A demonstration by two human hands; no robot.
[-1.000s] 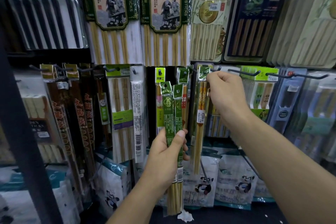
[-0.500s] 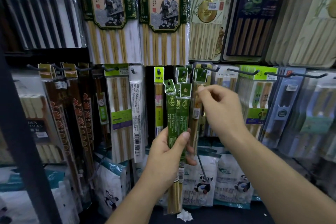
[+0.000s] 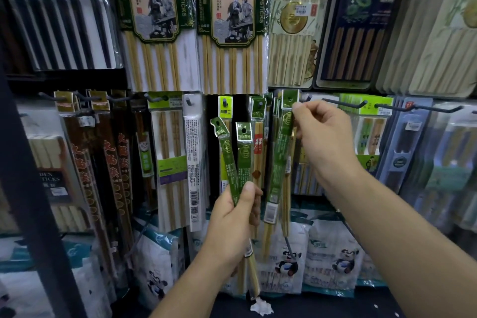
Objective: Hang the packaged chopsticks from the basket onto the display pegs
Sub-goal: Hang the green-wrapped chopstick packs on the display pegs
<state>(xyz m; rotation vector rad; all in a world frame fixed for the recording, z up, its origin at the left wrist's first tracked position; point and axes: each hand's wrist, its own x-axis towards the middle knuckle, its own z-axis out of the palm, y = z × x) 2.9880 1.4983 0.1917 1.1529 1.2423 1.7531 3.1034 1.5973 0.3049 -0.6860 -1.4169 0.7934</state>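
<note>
My right hand (image 3: 325,137) pinches one green pack (image 3: 280,162) at its top, beside the peg (image 3: 308,97). My left hand (image 3: 232,219) grips two spare packs (image 3: 236,162). Risk: the hole misses the peg tip and the pack drops.

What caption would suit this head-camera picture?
Right hand pinches a green chopstick pack near a peg; left hand grips two more packs.
</note>
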